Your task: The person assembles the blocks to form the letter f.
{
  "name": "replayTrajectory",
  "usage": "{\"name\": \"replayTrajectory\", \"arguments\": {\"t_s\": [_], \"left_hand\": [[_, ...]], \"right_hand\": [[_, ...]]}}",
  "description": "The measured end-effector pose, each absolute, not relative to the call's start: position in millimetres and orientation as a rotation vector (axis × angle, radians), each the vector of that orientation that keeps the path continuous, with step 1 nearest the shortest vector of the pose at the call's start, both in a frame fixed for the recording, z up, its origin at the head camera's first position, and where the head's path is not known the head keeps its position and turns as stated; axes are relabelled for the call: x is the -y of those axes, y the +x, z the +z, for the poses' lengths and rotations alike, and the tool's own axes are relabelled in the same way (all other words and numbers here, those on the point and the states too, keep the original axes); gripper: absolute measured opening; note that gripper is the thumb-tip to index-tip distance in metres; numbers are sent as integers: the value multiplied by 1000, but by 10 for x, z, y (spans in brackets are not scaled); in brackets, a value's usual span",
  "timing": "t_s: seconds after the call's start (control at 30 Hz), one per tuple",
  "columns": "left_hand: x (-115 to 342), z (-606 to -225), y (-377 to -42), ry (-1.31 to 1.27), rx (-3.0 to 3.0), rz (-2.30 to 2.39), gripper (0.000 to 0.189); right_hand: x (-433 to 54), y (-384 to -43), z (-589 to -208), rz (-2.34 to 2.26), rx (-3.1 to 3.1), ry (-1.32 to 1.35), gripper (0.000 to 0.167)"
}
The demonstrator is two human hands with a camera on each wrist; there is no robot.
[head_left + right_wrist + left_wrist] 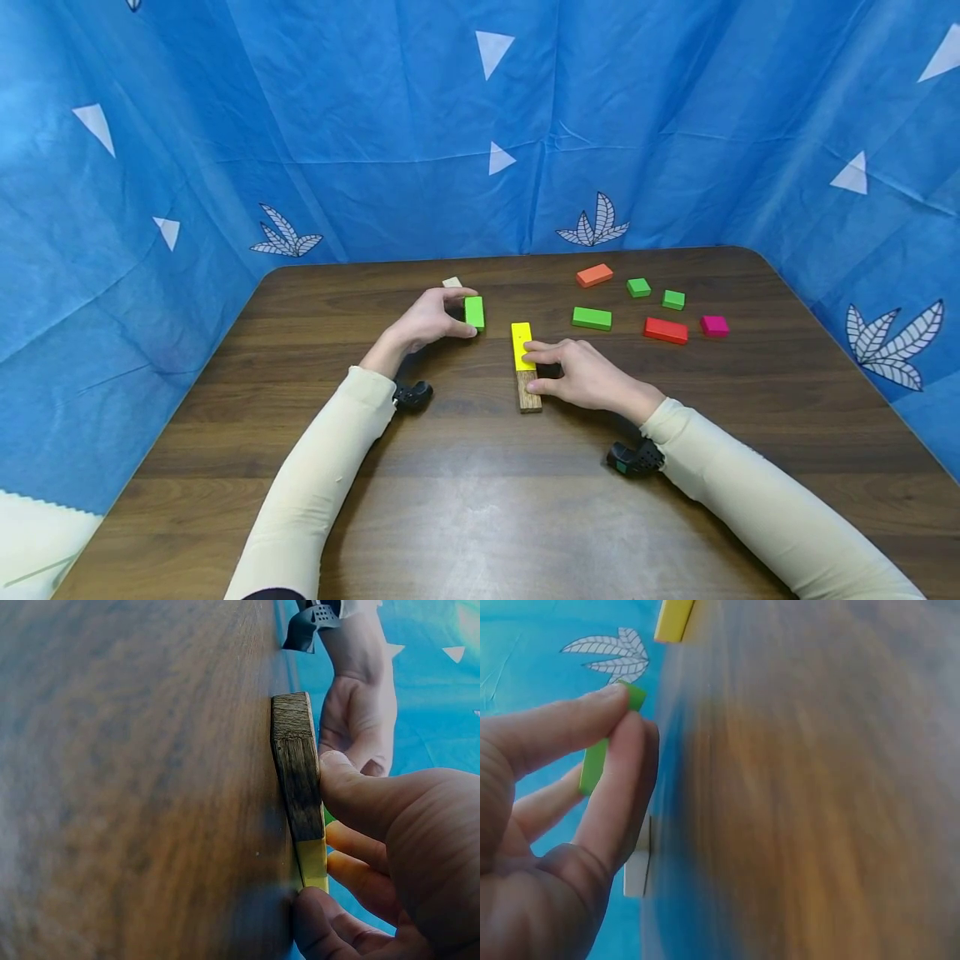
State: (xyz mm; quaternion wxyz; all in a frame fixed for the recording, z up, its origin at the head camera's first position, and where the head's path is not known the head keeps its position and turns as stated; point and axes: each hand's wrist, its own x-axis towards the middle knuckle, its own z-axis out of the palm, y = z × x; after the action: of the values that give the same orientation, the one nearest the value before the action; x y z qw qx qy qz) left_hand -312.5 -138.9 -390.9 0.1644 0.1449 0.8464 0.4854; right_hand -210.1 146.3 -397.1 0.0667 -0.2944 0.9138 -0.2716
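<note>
My left hand [435,318] pinches a green rectangular block [474,312] between thumb and fingers, and the left wrist view shows this block [594,766] partly covered by the fingers. A cream block [452,282] lies just beyond that hand. On the table a yellow block [521,337] and a dark brown wood-grained block [528,400] lie end to end in a line. My right hand [588,375] rests at their right side, thumb touching the brown block [300,780] and fingers touching the yellow one [315,862]; it does not close round either.
On the right of the brown table [465,500] lie a green block [592,318], an orange block [595,276], two small green blocks [638,287], a red block [666,331] and a magenta block [715,326]. A blue patterned cloth [420,125] hangs behind the table.
</note>
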Motion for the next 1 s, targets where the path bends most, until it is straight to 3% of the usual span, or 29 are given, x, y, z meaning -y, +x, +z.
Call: {"name": "replayTrajectory", "arguments": {"t_s": [1.0], "left_hand": [[829, -3890, -3408, 512, -2463, 1194, 66]], "right_hand": [[-1454, -2105, -3971, -830, -2736, -859, 60]]}}
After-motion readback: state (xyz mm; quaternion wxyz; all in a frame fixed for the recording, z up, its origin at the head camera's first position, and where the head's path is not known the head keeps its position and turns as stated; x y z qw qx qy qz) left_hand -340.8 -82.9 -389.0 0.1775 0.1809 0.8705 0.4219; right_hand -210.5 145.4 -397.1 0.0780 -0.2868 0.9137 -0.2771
